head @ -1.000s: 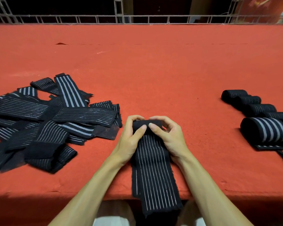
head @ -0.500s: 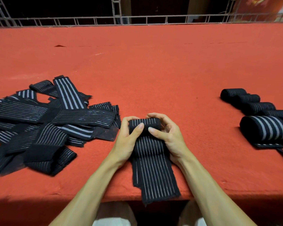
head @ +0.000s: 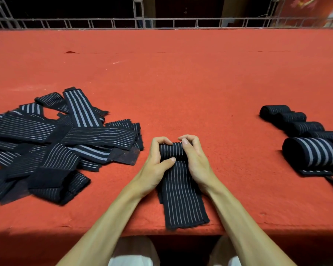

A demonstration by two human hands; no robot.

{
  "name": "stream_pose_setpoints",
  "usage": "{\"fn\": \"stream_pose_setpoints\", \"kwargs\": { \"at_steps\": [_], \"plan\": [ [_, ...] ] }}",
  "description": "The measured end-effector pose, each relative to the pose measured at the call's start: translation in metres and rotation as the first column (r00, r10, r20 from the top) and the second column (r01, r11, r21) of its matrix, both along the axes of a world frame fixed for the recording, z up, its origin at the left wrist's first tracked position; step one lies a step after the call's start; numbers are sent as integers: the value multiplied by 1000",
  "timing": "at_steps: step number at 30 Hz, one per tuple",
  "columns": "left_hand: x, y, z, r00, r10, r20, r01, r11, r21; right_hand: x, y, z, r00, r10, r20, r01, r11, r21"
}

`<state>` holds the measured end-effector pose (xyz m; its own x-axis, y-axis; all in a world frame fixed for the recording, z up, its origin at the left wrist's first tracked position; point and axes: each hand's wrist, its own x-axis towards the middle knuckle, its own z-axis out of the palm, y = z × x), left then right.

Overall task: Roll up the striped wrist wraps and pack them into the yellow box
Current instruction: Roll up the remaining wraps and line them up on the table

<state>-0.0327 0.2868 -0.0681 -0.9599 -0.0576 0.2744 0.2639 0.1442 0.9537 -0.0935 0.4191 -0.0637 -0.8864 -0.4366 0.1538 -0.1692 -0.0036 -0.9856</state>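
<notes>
Both hands, left (head: 155, 166) and right (head: 195, 162), curl around a half-rolled wrap (head: 178, 181) at the red surface's (head: 181, 83) near edge. Loose pile (head: 52, 143) left edge, 5 finished rolls (head: 304, 137) right edge.

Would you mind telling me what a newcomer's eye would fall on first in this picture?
First, the two hands at the near middle: the left hand and right hand hold a half-rolled striped wrap, its flat tail reaching the near edge of the red table. To the left sprawls a loose pile of unrolled wraps; to the right sits a row of finished rolls.
</notes>
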Motion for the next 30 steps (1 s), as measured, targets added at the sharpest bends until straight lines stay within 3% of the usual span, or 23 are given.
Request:
{"fn": "stream_pose_setpoints", "kwargs": {
  "at_steps": [6, 11, 16, 22, 30],
  "plan": [
    [-3, 8, 5, 995, 80, 55, -83, 994, 70, 2, 3, 5, 1000, 0, 29, 5, 981, -193],
    [-5, 5, 1, 990, 114, 79, -114, 993, 2, 2, 6, 3, 999, 40, 31, -29, 955, -296],
    [-1, -1, 3, 995, 88, 52, -94, 988, 119, 2, -1, 0, 994, 100, 34, -89, 966, -241],
    [0, -5, 0, 980, 166, -114, -151, 980, 129, -1, -5, -4, 1000, -27, 14, 27, 998, -53],
    [-2, -7, 0, 971, 196, -136, -195, 981, 21, 2, -4, 4, 998, 3, 70, 0, 999, -47]
  ]
}}
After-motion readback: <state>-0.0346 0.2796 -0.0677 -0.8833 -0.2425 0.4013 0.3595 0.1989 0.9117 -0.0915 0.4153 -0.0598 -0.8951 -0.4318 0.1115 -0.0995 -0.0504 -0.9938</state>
